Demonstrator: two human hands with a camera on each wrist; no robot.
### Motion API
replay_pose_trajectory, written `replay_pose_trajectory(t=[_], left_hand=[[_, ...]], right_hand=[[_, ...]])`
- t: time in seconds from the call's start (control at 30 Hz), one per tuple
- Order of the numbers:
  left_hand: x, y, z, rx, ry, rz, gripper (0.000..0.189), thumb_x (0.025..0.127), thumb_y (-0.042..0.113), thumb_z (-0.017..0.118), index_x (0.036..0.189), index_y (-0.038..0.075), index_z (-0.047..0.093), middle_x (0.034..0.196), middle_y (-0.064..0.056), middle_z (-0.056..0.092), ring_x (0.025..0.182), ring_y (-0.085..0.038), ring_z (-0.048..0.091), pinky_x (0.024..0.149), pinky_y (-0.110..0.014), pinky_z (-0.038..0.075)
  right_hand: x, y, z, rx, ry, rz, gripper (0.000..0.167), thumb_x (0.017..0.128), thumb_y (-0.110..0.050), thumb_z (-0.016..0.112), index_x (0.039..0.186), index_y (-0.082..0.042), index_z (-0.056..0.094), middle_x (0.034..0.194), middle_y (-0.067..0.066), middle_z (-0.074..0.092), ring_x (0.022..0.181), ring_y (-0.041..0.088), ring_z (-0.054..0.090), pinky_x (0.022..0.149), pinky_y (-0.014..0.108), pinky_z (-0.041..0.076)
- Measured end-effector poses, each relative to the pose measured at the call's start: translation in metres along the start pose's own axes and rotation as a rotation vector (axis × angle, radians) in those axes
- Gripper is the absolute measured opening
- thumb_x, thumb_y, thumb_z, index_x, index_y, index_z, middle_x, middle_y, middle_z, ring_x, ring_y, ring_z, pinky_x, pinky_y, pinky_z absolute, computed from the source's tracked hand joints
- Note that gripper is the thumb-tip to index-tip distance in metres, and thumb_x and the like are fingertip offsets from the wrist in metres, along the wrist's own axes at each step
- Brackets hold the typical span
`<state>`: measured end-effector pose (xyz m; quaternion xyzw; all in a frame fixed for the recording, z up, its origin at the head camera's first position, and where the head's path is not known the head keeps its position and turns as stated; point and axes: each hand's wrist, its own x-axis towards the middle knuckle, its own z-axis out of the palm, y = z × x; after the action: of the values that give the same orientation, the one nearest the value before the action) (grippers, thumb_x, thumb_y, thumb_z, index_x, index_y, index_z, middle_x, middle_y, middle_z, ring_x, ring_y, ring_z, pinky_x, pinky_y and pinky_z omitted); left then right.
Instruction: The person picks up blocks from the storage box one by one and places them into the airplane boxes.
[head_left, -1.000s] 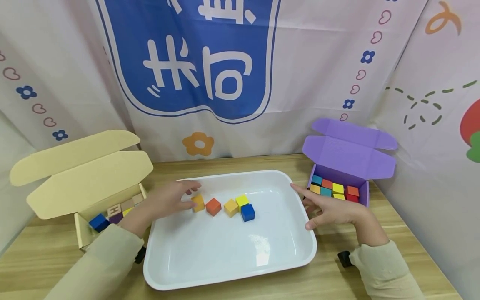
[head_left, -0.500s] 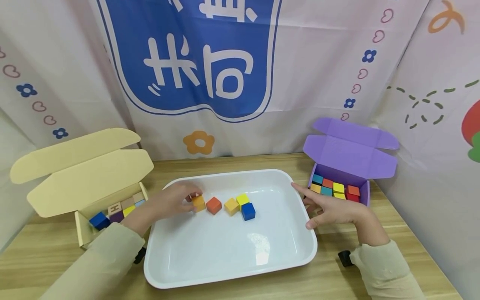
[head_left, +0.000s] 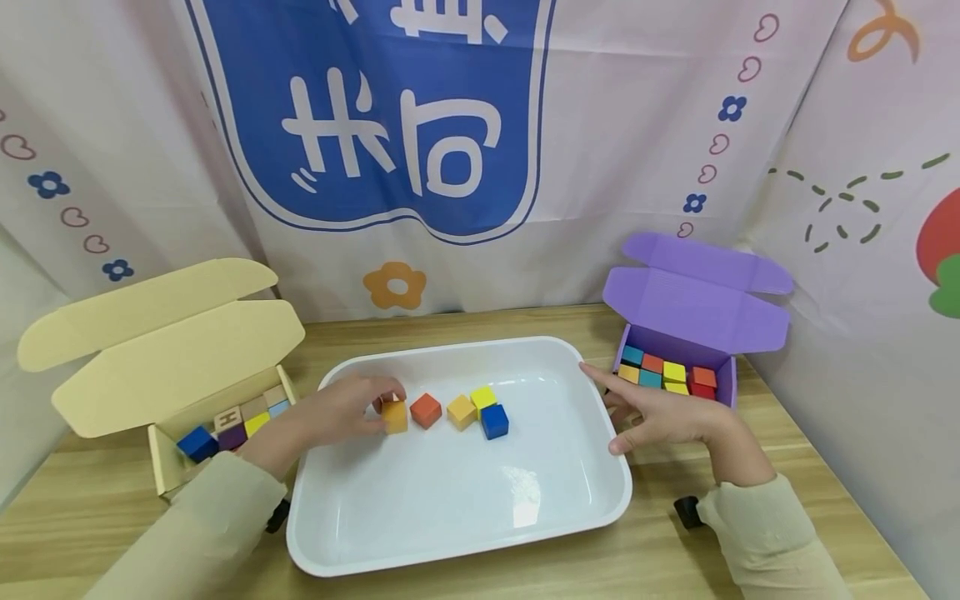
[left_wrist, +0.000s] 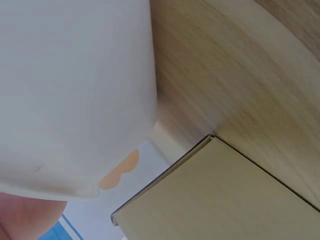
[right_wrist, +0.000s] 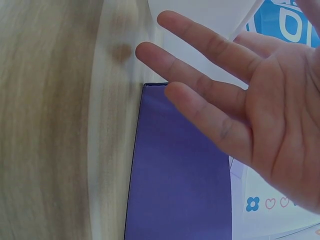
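Observation:
In the head view my left hand [head_left: 341, 410] reaches over the left side of the white tray [head_left: 450, 533] and pinches an orange-yellow cube [head_left: 395, 417] between thumb and fingers. To the right of that cube lie a red-orange cube [head_left: 426, 410], a second orange-yellow cube [head_left: 461, 412], a yellow cube [head_left: 483, 398] and a blue cube [head_left: 494, 422], the last three close together. My right hand [head_left: 660, 412] rests at the tray's right rim with thumb and index finger on it. Its other fingers stretch out loosely outside the tray in the right wrist view.
An open yellow box [head_left: 180, 350] with several blocks stands left of the tray, behind my left forearm. On the right, an open purple box [head_left: 697, 304] holds several coloured cubes. A printed curtain [head_left: 600, 167] hangs behind the wooden table [head_left: 525, 575].
My left fingers have closed around the orange-yellow cube, which has turned so one face points forward. My right hand has stayed at the tray rim.

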<state>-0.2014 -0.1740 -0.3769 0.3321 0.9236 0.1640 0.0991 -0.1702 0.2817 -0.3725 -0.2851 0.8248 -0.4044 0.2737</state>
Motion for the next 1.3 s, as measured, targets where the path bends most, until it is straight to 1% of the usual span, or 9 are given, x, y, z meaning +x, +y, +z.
replay_pose_trajectory(t=[0.1,0.27,0.43,0.63,0.77,0.9,1.1,1.2,1.3], left_hand=[[-0.004,0.002,-0.003,-0.029,-0.001,-0.01,0.031,0.084,0.006,0.073,0.114,0.011,0.066,0.095,0.007,0.065,0.089,-0.012,0.06,0.077,-0.028,0.053],[-0.02,0.009,-0.017,-0.075,0.069,-0.052,0.035,0.085,0.006,0.074,0.119,0.008,0.065,0.103,0.003,0.068,0.096,-0.015,0.062,0.078,-0.031,0.056],[-0.045,0.012,-0.04,-0.106,0.169,-0.089,0.039,0.086,0.007,0.074,0.123,0.005,0.064,0.11,-0.003,0.069,0.1,-0.02,0.064,0.079,-0.035,0.057],[-0.081,-0.004,-0.061,-0.075,0.308,-0.122,0.039,0.088,0.009,0.073,0.126,0.007,0.063,0.111,-0.004,0.07,0.1,-0.021,0.066,0.075,-0.028,0.056],[-0.104,-0.019,-0.067,-0.067,0.36,-0.185,0.04,0.09,0.015,0.073,0.128,0.009,0.062,0.114,-0.006,0.07,0.1,0.0,0.061,0.074,-0.022,0.056],[-0.128,-0.036,-0.067,-0.081,0.412,-0.227,0.04,0.089,0.012,0.074,0.127,0.008,0.061,0.118,-0.013,0.069,0.096,0.023,0.047,0.071,-0.016,0.054],[-0.159,-0.059,-0.063,-0.066,0.392,-0.325,0.041,0.09,0.01,0.073,0.128,0.004,0.059,0.118,-0.02,0.066,0.09,0.025,0.046,0.068,-0.018,0.055],[-0.169,-0.067,-0.06,-0.031,0.327,-0.389,0.042,0.089,0.011,0.073,0.128,0.002,0.059,0.117,-0.023,0.066,0.089,0.007,0.061,0.066,-0.022,0.055],[-0.176,-0.074,-0.058,-0.03,0.241,-0.439,0.044,0.089,0.009,0.072,0.128,-0.003,0.057,0.116,-0.029,0.064,0.091,-0.021,0.069,0.066,-0.028,0.057]], right_hand=[[0.001,-0.001,0.0,-0.002,-0.003,-0.001,0.106,0.088,-0.023,0.076,0.161,-0.013,-0.001,0.145,0.023,0.043,0.121,0.033,0.055,0.099,0.052,0.047],[0.003,-0.002,-0.001,-0.011,-0.007,-0.002,0.106,0.088,-0.024,0.075,0.161,-0.014,-0.001,0.142,0.021,0.046,0.12,0.032,0.057,0.098,0.049,0.049],[0.003,-0.002,-0.002,-0.014,-0.005,-0.001,0.106,0.088,-0.024,0.076,0.161,-0.015,-0.002,0.141,0.021,0.047,0.119,0.032,0.057,0.096,0.047,0.05],[0.0,-0.001,-0.001,-0.024,0.003,0.001,0.105,0.089,-0.023,0.075,0.161,-0.015,-0.002,0.146,0.021,0.044,0.122,0.033,0.056,0.099,0.046,0.049],[-0.004,0.0,0.0,-0.028,0.01,0.012,0.106,0.088,-0.023,0.075,0.161,-0.015,-0.002,0.15,0.021,0.04,0.124,0.033,0.055,0.101,0.047,0.047],[-0.003,0.0,0.0,-0.016,0.009,0.009,0.106,0.088,-0.022,0.075,0.161,-0.015,-0.002,0.15,0.023,0.039,0.126,0.035,0.054,0.101,0.049,0.047],[-0.001,0.0,0.001,0.01,0.003,0.015,0.107,0.088,-0.021,0.076,0.161,-0.016,-0.002,0.152,0.023,0.037,0.128,0.037,0.051,0.102,0.053,0.044],[0.001,0.0,0.002,0.02,0.001,0.017,0.107,0.088,-0.021,0.076,0.161,-0.016,-0.002,0.153,0.022,0.035,0.128,0.038,0.05,0.102,0.055,0.043],[0.002,-0.001,0.002,0.026,-0.004,0.016,0.107,0.088,-0.021,0.076,0.161,-0.016,-0.002,0.153,0.022,0.035,0.129,0.038,0.05,0.102,0.056,0.043]])
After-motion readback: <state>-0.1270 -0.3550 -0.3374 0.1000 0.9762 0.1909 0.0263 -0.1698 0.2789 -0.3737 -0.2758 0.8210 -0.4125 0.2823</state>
